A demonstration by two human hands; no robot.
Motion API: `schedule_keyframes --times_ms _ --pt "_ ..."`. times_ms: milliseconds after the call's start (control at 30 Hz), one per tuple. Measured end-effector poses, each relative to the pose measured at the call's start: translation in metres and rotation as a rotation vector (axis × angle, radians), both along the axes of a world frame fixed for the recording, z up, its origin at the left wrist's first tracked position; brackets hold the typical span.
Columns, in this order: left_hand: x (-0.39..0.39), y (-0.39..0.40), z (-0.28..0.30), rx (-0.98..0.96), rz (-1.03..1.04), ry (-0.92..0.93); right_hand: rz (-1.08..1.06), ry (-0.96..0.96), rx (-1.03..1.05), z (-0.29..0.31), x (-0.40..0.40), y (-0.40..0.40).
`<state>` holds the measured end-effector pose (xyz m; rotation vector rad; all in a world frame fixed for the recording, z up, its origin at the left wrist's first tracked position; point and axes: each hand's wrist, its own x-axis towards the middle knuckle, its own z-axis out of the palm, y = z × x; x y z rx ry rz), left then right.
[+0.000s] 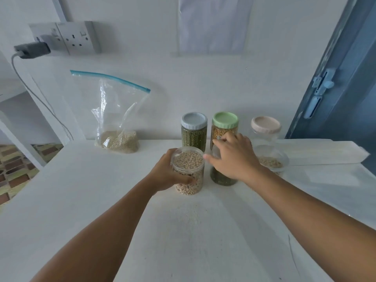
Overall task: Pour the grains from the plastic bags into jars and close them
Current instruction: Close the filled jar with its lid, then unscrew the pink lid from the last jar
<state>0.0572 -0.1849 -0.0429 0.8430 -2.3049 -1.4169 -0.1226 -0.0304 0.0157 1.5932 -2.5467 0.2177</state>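
My left hand point(164, 176) grips the side of a short clear jar of pale beans point(188, 174), which stands on the white table point(81, 200). Just to its right stands a clear jar of green grains point(222, 179). My right hand point(232, 157) lies over its top, thumb and fingers spread round the rim, hiding whether a lid is on it. A zip bag point(114, 110) with a blue seal leans against the wall at the back left, with pale grains in its bottom.
Behind the hands stand a grey-lidded jar of green grains point(194, 133), a green-lidded jar of yellow grains point(224, 127) and a pink-lidded clear jar point(265, 127). An open clear container point(272, 159) holds a few grains. Spilled grains point(183, 216) dust the table. A blue door point(335, 88) is right.
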Motion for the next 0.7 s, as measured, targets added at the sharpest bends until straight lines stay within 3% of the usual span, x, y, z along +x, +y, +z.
schedule_keyframes --times_ms 700 --pt "-0.030 0.015 0.003 0.015 0.068 -0.044 -0.019 -0.048 0.059 -0.012 -0.023 0.031"
